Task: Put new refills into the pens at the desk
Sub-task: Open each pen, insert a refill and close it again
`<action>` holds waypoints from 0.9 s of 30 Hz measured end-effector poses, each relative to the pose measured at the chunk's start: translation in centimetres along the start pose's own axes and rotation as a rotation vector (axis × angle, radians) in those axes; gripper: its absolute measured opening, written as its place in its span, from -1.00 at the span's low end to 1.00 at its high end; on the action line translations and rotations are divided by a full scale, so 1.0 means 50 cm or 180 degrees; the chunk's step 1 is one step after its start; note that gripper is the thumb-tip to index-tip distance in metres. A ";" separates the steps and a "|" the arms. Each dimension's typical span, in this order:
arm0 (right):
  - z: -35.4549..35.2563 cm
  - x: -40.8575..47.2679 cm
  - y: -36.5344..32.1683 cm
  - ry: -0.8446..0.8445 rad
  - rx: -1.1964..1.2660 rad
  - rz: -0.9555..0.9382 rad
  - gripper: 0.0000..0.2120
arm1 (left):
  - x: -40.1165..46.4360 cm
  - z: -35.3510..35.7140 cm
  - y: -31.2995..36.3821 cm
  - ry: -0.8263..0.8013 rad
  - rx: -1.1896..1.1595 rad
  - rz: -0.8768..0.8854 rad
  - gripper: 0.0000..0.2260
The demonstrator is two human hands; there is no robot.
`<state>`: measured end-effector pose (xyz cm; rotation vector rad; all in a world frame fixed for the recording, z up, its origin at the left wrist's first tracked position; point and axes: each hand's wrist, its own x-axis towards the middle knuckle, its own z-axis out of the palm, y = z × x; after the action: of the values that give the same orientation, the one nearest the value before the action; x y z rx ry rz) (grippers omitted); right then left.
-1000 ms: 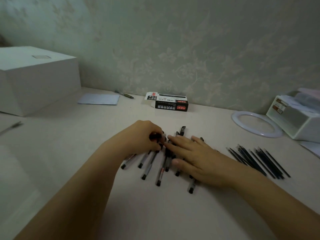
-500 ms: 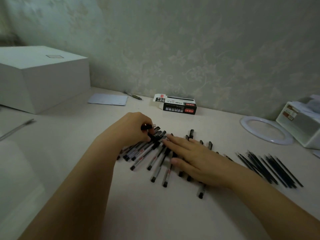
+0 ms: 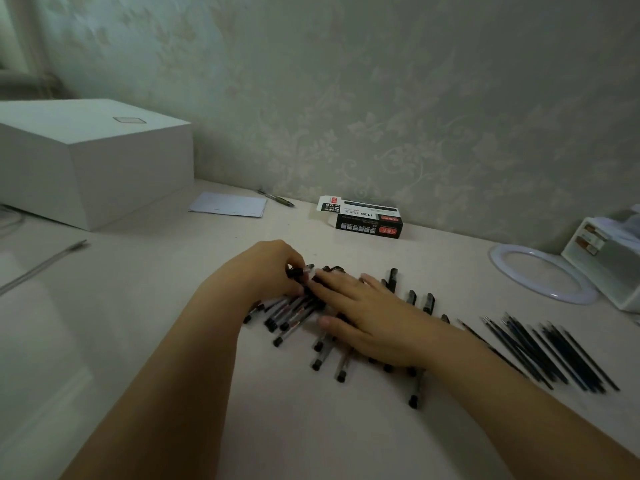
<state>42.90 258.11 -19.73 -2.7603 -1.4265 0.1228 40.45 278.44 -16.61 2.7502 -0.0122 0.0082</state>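
Left hand (image 3: 266, 268): fingers curled, grip pinching the black capped end of one pen (image 3: 298, 271) at the far left of the pile.
Right hand (image 3: 367, 317): grip released, fingers straight, lying flat on the pens (image 3: 294, 317).
Pens: loose row on the desk (image 3: 173, 341), partly under the right hand, some fanned out below the left grip.
Refills (image 3: 550, 351): dark bundle on the desk, right of the right forearm.
Box (image 3: 363, 220): near the wall, printed "1120"; other print unreadable.
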 end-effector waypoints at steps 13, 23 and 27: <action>-0.008 -0.003 0.017 -0.0042 0.0198 0.0125 -0.38 | -0.001 -0.012 -0.040 0.0219 -0.0224 -0.0577 -0.82; 0.006 0.031 0.008 -0.0338 0.0104 0.0022 -0.45 | 0.002 -0.010 -0.039 0.0105 -0.0172 -0.0686 -0.89; 0.001 0.007 0.026 -0.0313 0.0183 0.0055 -0.48 | 0.000 -0.011 -0.042 0.0111 -0.0144 -0.0818 -0.89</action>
<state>44.15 257.64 -19.89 -2.7562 -1.3969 0.2993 40.47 280.59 -16.89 2.6854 0.3458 -0.0142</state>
